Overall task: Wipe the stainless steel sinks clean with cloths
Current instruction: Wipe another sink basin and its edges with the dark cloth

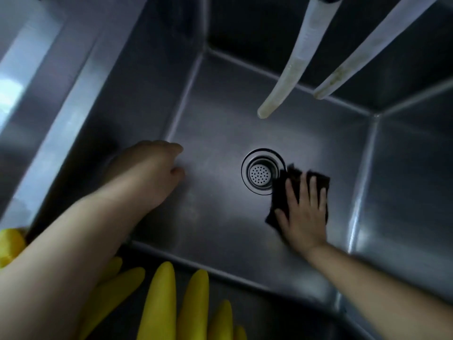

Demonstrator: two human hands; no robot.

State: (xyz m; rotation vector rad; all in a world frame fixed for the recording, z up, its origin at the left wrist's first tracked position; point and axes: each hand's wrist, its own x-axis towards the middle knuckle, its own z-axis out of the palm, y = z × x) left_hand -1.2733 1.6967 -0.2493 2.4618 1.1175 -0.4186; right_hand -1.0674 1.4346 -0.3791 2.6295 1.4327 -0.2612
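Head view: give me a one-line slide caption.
Right hand presses a dark cloth flat on the sink floor beside the drain; left hand hangs empty.

Sink: the deep stainless steel sink basin (220,236) fills the view.
Drain: the round perforated metal drain strainer (261,173) sits in the basin floor, near its middle.
Cloth: the dark square cloth (289,182) lies flat on the floor, touching the drain's right edge.
Right hand: the right hand (302,212) lies flat on the cloth.
Left hand: the left hand (152,173) is left of the drain, by the left wall.
Hoses: two pale translucent hoses (291,67) hang over the far side.
Gloves: yellow rubber gloves (161,305) lie on the near rim.
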